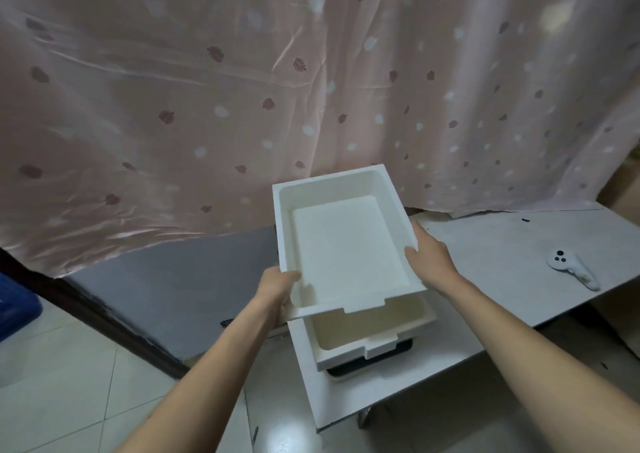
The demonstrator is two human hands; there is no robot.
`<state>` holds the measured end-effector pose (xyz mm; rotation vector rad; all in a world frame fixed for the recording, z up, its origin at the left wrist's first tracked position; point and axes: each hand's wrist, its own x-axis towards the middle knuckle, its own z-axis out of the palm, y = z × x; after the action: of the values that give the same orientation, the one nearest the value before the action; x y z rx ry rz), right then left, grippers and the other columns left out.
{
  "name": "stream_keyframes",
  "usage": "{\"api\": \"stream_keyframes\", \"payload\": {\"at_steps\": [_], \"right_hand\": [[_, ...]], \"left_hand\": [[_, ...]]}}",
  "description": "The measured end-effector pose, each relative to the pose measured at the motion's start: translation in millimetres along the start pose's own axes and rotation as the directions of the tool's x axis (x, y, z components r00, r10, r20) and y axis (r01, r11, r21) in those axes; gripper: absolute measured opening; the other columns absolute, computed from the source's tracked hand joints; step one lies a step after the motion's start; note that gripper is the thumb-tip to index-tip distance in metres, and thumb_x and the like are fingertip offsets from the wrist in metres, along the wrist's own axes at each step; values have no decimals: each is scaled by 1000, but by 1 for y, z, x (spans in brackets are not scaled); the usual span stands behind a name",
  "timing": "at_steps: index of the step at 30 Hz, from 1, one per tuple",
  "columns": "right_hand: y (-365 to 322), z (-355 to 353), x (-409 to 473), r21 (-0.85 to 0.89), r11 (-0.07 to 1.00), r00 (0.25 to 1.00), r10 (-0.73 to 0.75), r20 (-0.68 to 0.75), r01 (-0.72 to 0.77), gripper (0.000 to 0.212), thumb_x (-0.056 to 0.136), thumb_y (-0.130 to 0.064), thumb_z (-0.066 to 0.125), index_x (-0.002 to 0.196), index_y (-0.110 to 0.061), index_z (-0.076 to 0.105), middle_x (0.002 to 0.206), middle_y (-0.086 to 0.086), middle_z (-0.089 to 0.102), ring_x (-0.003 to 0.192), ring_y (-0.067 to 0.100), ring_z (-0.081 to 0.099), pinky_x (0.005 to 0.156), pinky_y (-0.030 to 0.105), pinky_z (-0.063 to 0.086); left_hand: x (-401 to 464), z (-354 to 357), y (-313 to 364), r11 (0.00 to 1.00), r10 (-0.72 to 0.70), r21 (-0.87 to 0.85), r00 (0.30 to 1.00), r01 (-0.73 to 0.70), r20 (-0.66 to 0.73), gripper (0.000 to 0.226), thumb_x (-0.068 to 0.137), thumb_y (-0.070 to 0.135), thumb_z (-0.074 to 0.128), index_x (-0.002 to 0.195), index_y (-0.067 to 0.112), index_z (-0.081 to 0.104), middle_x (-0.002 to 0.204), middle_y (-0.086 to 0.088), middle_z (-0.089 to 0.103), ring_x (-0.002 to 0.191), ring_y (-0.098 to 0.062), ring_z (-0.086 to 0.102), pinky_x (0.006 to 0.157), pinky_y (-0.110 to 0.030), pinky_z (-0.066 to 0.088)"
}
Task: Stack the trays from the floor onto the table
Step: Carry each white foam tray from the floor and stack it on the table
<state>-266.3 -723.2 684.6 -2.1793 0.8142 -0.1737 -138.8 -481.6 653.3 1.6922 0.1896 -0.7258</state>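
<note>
I hold a white rectangular tray (346, 241) in the air, tilted, its open side up. My left hand (277, 289) grips its near left corner. My right hand (427, 255) holds its right rim. Right below it a second white tray (374, 338) rests on the white table (502, 272), near the table's left end. That lower tray sits on a dark-rimmed tray (374, 362), of which only the front edge shows. The held tray hides the far part of the lower one.
A white hand controller (573, 269) lies on the table to the right. A pink patterned curtain (242, 88) hangs behind. A blue crate (17, 310) stands at the left edge on the tiled floor (69, 383).
</note>
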Motion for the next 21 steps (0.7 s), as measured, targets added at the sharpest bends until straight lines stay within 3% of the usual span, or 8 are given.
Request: {"api": "stream_keyframes", "payload": {"at_steps": [3, 7, 11, 14, 17, 21], "right_hand": [[8, 0, -3, 38, 999, 1000, 10, 5, -10, 51, 94, -9, 37, 140, -30, 44, 122, 1, 64, 101, 26, 60, 79, 28, 47], [21, -1, -5, 76, 996, 999, 52, 3, -52, 49, 91, -9, 39, 133, -30, 52, 119, -3, 66, 100, 25, 61, 76, 28, 47], [27, -2, -7, 93, 994, 998, 60, -12, -58, 49, 90, -7, 41, 132, -28, 54, 115, -4, 67, 96, 22, 61, 68, 25, 47], [25, -3, -9, 106, 990, 995, 92, -32, -89, 48, 91, -4, 45, 135, -22, 52, 103, -6, 62, 94, 26, 59, 79, 32, 49], [30, -2, -5, 76, 992, 995, 97, -5, -97, 51, 89, -9, 47, 138, -21, 53, 116, 4, 68, 102, 28, 62, 79, 26, 46], [34, 3, -1, 69, 988, 991, 137, 3, -137, 51, 90, -10, 50, 140, -19, 52, 129, 6, 62, 113, 25, 59, 80, 24, 44]], "left_hand": [[-2, 6, -4, 1000, 6, -5, 1000, -6, 16, 28, 96, -1, 50, 122, -5, 59, 97, -13, 69, 82, -29, 69, 63, -33, 56], [-9, 12, -7, 998, 56, 7, 996, -56, 65, 33, 97, -1, 44, 126, 8, 58, 101, -3, 69, 87, -22, 69, 62, -32, 55], [-14, 16, -12, 994, 106, -17, 989, -105, 101, 41, 98, -3, 41, 133, 16, 53, 107, 0, 68, 95, -22, 69, 70, -36, 58], [-15, 15, -16, 985, 170, -20, 981, -169, 97, 58, 95, -8, 39, 142, 27, 44, 116, 4, 65, 101, -21, 66, 77, -40, 60], [-15, 14, -22, 983, 178, -58, 977, -172, 114, 66, 95, -11, 36, 146, 31, 42, 121, 3, 66, 104, -22, 68, 79, -43, 61], [-16, 14, -26, 987, 139, -94, 984, -128, 115, 63, 96, -10, 34, 144, 29, 46, 126, -2, 65, 105, -24, 68, 79, -45, 61]]}}
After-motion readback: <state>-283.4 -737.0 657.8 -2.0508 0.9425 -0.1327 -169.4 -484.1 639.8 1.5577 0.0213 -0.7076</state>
